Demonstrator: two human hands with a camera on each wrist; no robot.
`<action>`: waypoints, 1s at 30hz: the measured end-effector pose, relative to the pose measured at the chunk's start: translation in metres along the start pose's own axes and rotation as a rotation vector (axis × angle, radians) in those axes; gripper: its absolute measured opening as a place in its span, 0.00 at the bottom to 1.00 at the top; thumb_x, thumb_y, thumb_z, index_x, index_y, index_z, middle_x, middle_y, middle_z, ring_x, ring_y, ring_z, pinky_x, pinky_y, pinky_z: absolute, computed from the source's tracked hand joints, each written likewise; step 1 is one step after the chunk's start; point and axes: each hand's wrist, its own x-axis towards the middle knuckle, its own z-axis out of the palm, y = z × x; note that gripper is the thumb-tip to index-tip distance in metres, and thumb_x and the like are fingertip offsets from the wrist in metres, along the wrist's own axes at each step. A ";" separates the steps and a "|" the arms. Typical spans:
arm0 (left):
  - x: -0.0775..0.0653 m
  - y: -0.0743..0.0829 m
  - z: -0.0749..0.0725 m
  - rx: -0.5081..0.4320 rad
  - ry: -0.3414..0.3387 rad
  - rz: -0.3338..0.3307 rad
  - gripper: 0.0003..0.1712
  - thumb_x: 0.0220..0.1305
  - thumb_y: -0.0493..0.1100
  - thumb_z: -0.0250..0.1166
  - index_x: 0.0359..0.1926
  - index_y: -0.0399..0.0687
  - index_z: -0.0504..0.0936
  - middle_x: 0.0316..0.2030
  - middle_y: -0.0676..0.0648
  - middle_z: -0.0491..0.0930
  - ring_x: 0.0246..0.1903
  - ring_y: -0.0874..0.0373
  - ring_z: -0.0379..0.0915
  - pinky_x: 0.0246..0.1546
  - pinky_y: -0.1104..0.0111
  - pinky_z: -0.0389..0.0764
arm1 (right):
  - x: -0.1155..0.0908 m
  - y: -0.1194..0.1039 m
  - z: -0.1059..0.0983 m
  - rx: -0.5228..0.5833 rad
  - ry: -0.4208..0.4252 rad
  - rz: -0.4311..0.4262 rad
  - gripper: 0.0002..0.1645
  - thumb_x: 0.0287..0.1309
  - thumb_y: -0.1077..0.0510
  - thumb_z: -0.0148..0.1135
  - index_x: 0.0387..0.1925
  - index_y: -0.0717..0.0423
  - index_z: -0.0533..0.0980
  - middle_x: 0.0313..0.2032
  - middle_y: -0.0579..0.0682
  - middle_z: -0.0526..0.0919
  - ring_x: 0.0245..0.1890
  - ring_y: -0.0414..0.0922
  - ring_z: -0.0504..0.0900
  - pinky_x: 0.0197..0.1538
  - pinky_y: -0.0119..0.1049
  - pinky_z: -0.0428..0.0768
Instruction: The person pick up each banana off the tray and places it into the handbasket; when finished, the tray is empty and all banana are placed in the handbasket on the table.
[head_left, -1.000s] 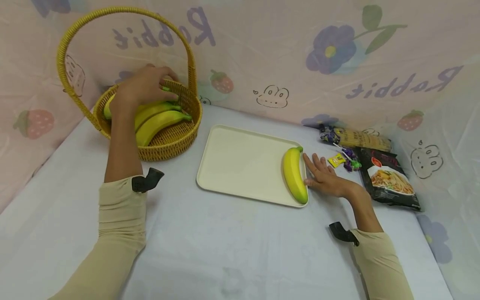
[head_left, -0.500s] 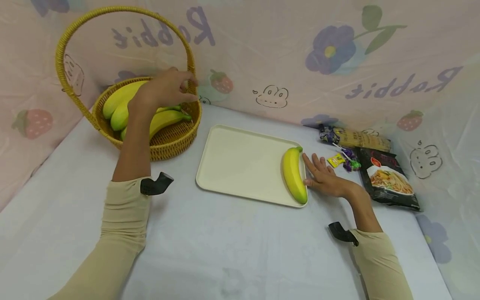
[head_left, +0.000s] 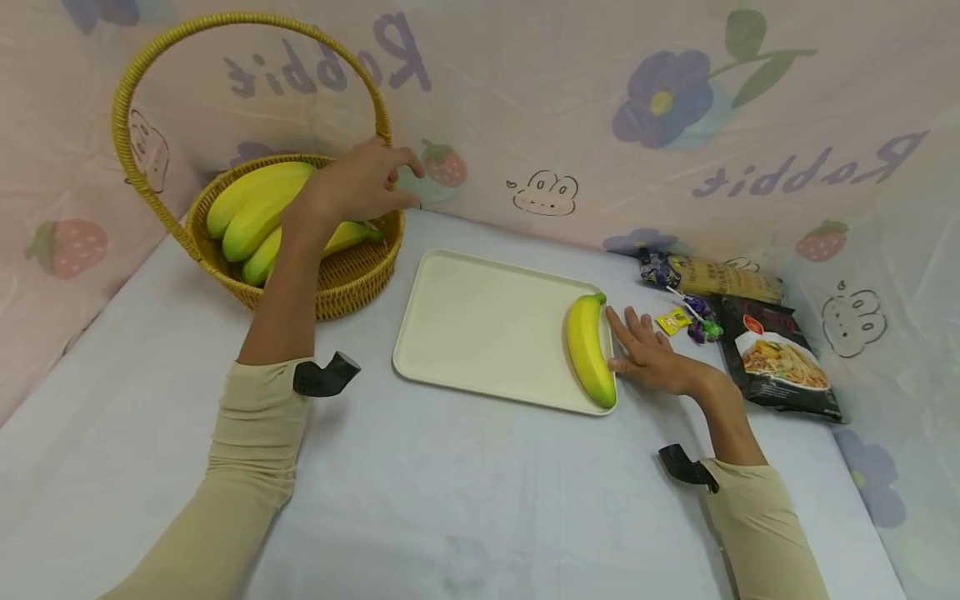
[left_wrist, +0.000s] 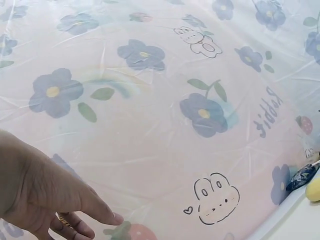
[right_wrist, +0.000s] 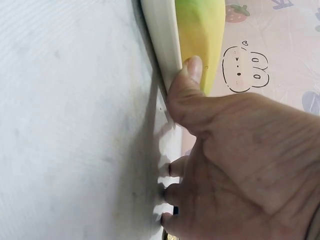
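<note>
In the head view, my left hand (head_left: 356,183) hovers over the right side of a wicker basket (head_left: 360,290), in front of the base of its tall handle. Its fingers are loosely bent and hold nothing. Several bananas (head_left: 262,204) lie in the basket, partly hidden by my left hand and forearm. A cream tray (head_left: 480,325) lies to the right, with one banana (head_left: 588,350) along its right edge. Beside that edge, my right hand (head_left: 651,358) rests with fingers spread. The right wrist view shows the thumb (right_wrist: 187,87) over the tray's rim, against or close to the banana.
At the right are a black noodle packet (head_left: 780,358), a tan and dark-blue long package (head_left: 720,277), a small yellow packet (head_left: 673,321) and purple-wrapped lollipops (head_left: 703,321). A patterned curtain (head_left: 480,108) stands behind. White cloth covers the table (head_left: 450,475).
My left hand has come up from the bananas and shifted right toward the basket handle, uncovering the bananas at the left. The right hand, tray and its banana have stayed in place.
</note>
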 end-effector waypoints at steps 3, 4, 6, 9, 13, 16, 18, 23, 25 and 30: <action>0.001 0.003 0.002 -0.003 0.003 -0.003 0.28 0.79 0.48 0.57 0.74 0.45 0.71 0.62 0.31 0.70 0.59 0.39 0.69 0.61 0.45 0.77 | 0.001 -0.001 0.001 0.024 0.004 -0.010 0.57 0.75 0.33 0.51 0.84 0.40 0.27 0.79 0.69 0.17 0.77 0.73 0.13 0.72 0.78 0.19; 0.001 0.005 0.003 -0.004 0.006 0.000 0.28 0.79 0.48 0.57 0.74 0.45 0.70 0.62 0.31 0.69 0.59 0.39 0.69 0.61 0.46 0.77 | 0.001 -0.002 0.001 0.025 0.000 -0.013 0.57 0.75 0.33 0.50 0.84 0.41 0.26 0.79 0.69 0.16 0.77 0.73 0.13 0.71 0.78 0.18; 0.001 0.008 0.006 -0.005 0.018 0.012 0.28 0.79 0.48 0.57 0.75 0.47 0.69 0.61 0.32 0.69 0.58 0.40 0.70 0.59 0.48 0.78 | 0.001 -0.003 0.001 0.023 -0.001 -0.014 0.56 0.76 0.33 0.50 0.84 0.42 0.26 0.79 0.70 0.16 0.77 0.73 0.13 0.71 0.78 0.18; 0.003 0.014 0.011 -0.001 0.041 0.046 0.28 0.79 0.49 0.58 0.75 0.49 0.70 0.59 0.33 0.69 0.54 0.43 0.69 0.54 0.51 0.78 | 0.001 -0.004 0.001 0.015 -0.001 -0.008 0.56 0.77 0.34 0.50 0.84 0.42 0.26 0.79 0.70 0.17 0.77 0.73 0.14 0.72 0.78 0.20; 0.007 0.024 0.017 -0.020 0.052 0.090 0.26 0.79 0.48 0.59 0.72 0.49 0.71 0.62 0.35 0.69 0.57 0.44 0.69 0.57 0.52 0.78 | -0.001 -0.006 -0.001 -0.007 -0.013 0.010 0.55 0.78 0.36 0.49 0.84 0.46 0.26 0.79 0.71 0.16 0.77 0.74 0.14 0.72 0.78 0.20; 0.012 0.031 0.022 -0.030 0.038 0.103 0.27 0.79 0.49 0.60 0.72 0.47 0.71 0.67 0.35 0.68 0.62 0.43 0.70 0.63 0.51 0.78 | -0.001 -0.007 -0.001 -0.028 -0.020 0.022 0.54 0.79 0.38 0.48 0.83 0.49 0.25 0.79 0.71 0.16 0.77 0.74 0.14 0.73 0.78 0.21; 0.015 0.036 0.026 -0.023 0.023 0.112 0.28 0.79 0.50 0.59 0.74 0.47 0.69 0.68 0.35 0.67 0.63 0.43 0.71 0.65 0.51 0.77 | -0.002 -0.007 0.000 -0.033 -0.021 0.027 0.54 0.79 0.39 0.48 0.83 0.50 0.26 0.79 0.71 0.16 0.77 0.75 0.15 0.73 0.78 0.22; 0.022 0.047 0.037 0.006 0.011 0.148 0.28 0.79 0.49 0.59 0.73 0.47 0.69 0.65 0.36 0.68 0.56 0.45 0.70 0.59 0.55 0.79 | -0.002 -0.008 0.001 -0.036 -0.023 0.033 0.54 0.79 0.40 0.48 0.83 0.50 0.26 0.79 0.71 0.17 0.78 0.75 0.16 0.74 0.78 0.23; 0.024 0.052 0.042 0.015 0.009 0.158 0.28 0.79 0.50 0.60 0.74 0.49 0.69 0.63 0.36 0.68 0.54 0.46 0.69 0.56 0.56 0.79 | -0.001 -0.008 0.001 -0.037 -0.025 0.036 0.54 0.80 0.40 0.48 0.83 0.51 0.26 0.79 0.71 0.17 0.78 0.74 0.16 0.74 0.78 0.23; 0.029 0.066 0.053 0.020 -0.020 0.185 0.32 0.79 0.51 0.60 0.78 0.54 0.64 0.64 0.37 0.68 0.55 0.47 0.72 0.58 0.57 0.82 | -0.001 -0.008 -0.002 -0.051 -0.024 0.036 0.54 0.80 0.39 0.47 0.83 0.50 0.26 0.79 0.71 0.17 0.78 0.75 0.16 0.74 0.78 0.23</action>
